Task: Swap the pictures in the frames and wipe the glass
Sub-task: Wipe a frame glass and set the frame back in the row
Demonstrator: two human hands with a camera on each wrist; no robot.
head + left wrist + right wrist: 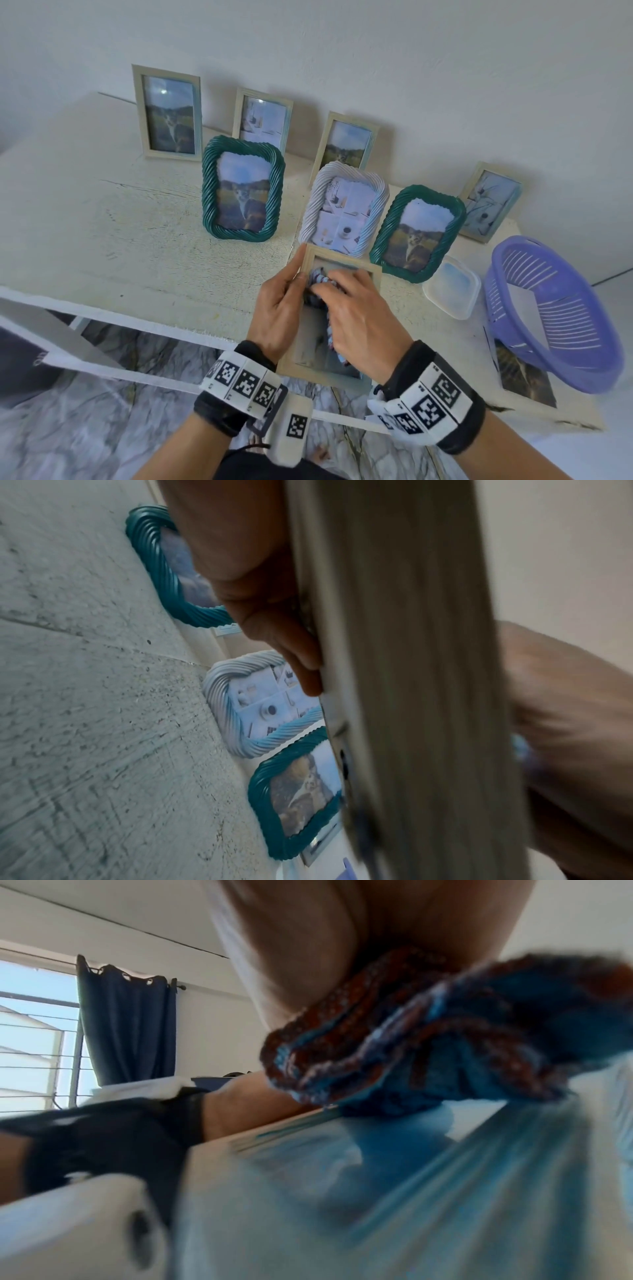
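Held tilted above the table [137, 240] edge: frame [342, 255], left hand [279, 308] gripping its side rail, right hand [359, 315] clutching cloth [317, 279] on the glass. Light, stiff, likely breakable and slick; best gripped by the wooden rails

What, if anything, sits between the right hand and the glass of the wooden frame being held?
Only the cloth: the right hand presses this bunched blue-and-brown rag onto the glass of the pale wooden frame, which the left hand grips by its left edge. Nothing else visible lies between them.
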